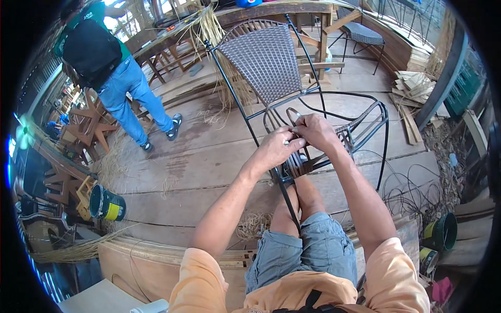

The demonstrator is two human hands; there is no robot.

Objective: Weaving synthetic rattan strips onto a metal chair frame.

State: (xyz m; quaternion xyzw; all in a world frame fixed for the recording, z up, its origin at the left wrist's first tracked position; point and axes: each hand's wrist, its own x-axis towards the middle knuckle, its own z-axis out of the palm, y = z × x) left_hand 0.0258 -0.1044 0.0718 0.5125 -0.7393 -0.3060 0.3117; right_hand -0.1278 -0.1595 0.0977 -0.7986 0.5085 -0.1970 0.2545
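Observation:
Before me stands a chair with a black metal frame [229, 86] and a woven grey-brown backrest [265, 60]. Its seat is mostly open, with brown flat strips [296, 166] wound over the part nearest my knees. My left hand [275, 151] is closed, thumb and fingers pinched together over the seat. Touching it, my right hand [317, 131] pinches a flat brown weaving strip [293, 111] that curls up in a loop beyond the fingers. The fingertips meet, so the exact grip of the left hand is partly hidden.
A person [112, 73] with a black backpack stands at the far left. A long wooden workbench [261, 11] runs behind the chair. A dark bucket [107, 203] is at left, another bucket [441, 232] at right near tangled dark strips [412, 190]. Wood offcuts [415, 91] are piled at right.

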